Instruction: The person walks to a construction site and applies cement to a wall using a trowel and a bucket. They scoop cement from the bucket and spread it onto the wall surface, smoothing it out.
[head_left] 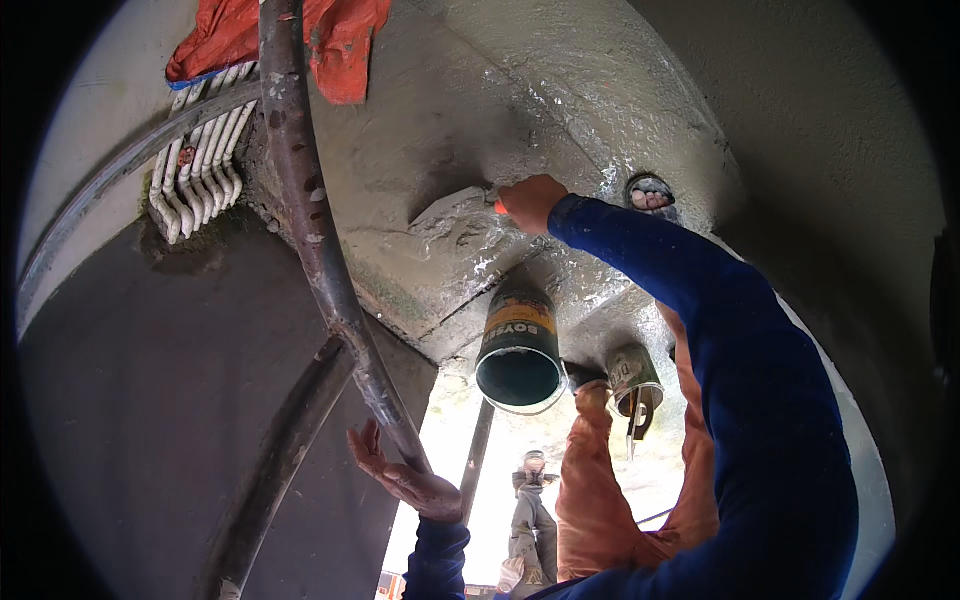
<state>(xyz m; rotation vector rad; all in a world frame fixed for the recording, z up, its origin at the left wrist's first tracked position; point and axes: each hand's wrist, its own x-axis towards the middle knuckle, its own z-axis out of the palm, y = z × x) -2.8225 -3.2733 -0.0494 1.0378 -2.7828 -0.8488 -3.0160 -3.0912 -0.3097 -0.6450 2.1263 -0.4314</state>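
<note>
My right hand (530, 200), in a blue sleeve, grips the orange handle of a wide brush (450, 208). Its bristles press on a wet, shiny grey concrete surface (470, 110). My left hand (402, 478) is low in the picture, fingers spread, its palm against a rusty metal pole (320, 250). Just below the brush is a black can with a yellow band (518, 350), its open mouth facing me. A person in orange sleeves (590, 480) has a dark-gloved hand at that can. Beside it is a smaller grey tin (635, 378) with a thin tool hanging from it.
White bent pipes (195, 170) run into the concrete at upper left, under an orange cloth (340, 40). A dark curved panel (150, 400) fills the left. Through a bright gap at the bottom another person (532, 505) stands far off. A small hole (650, 192) is right of my hand.
</note>
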